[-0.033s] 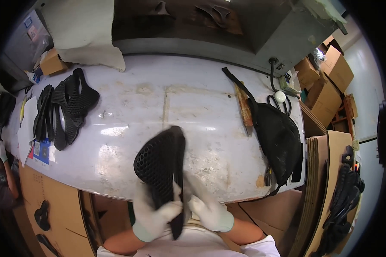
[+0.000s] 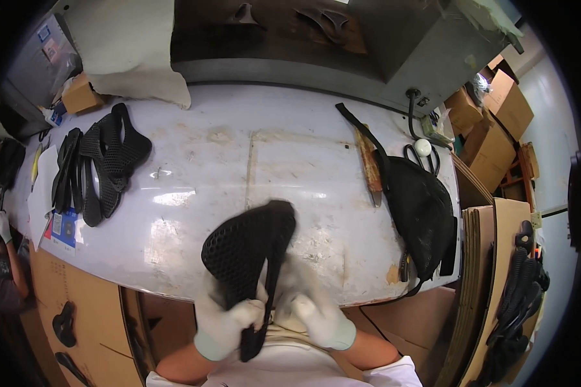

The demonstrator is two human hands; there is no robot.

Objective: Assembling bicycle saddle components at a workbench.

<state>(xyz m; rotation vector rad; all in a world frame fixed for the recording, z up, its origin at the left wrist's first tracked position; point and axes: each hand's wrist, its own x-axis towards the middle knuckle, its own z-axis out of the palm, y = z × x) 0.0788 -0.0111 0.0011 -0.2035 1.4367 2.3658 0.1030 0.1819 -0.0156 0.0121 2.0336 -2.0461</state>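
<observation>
In front of me, over the table's near edge, I hold a black honeycomb-patterned pad (image 2: 235,248), broad at the far end and narrowing to a tip towards me. My left hand (image 2: 223,322), in a pale glove, grips its narrow lower part, the thumb pressed on the upper side. Close against the pad's right side is my right hand (image 2: 310,313), gloved too. Its thumb shows, but its fingers are blurred and partly behind the pad, so I cannot make out their grip. Similar black honeycomb pads (image 2: 113,155) lie in a pile at the table's left.
On the right of the white table (image 2: 206,148) lie a black pouch (image 2: 416,206) and a worn wooden-handled tool (image 2: 368,164). A grey metal housing (image 2: 277,72) stands along the back. Cardboard (image 2: 77,290) flanks the table; another person's gloved hand (image 2: 4,227) shows far left.
The pad has turned, its far end swinging to the right and more of its side facing up. Both hands have shifted slightly with it.
</observation>
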